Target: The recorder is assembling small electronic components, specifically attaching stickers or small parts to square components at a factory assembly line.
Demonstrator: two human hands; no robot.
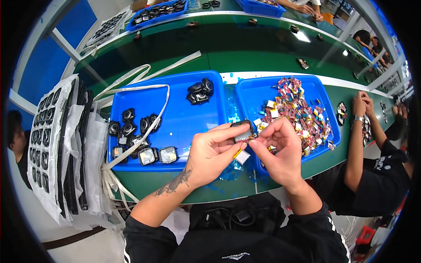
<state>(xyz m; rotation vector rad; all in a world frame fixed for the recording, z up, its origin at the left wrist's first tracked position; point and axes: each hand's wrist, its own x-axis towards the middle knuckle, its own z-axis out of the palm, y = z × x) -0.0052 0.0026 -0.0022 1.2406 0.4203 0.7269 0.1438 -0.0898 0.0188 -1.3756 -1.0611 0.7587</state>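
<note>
My left hand [209, 154] grips a small black watch case [243, 135] by its edges, with the grey inside facing up. Just below it, by my left thumb, a silver battery cell [242, 158] with a yellow strip hangs at a tilt. My right hand [280, 160] is closed in a pinch at the case's lower right edge; whatever lies between thumb and finger is too small to make out. Both hands are over the gap between two blue trays. The right tray [325, 97] holds a heap of red circuit boards with battery cells [287, 107].
Black watch cases [128, 127] lie in the left blue tray [175, 90], under a white strap [166, 103]. Stacked sheets of cases [46, 131] stand at left. Beyond the trays runs a green conveyor [245, 39] with scattered parts. A co-worker's hands [363, 103] are at right.
</note>
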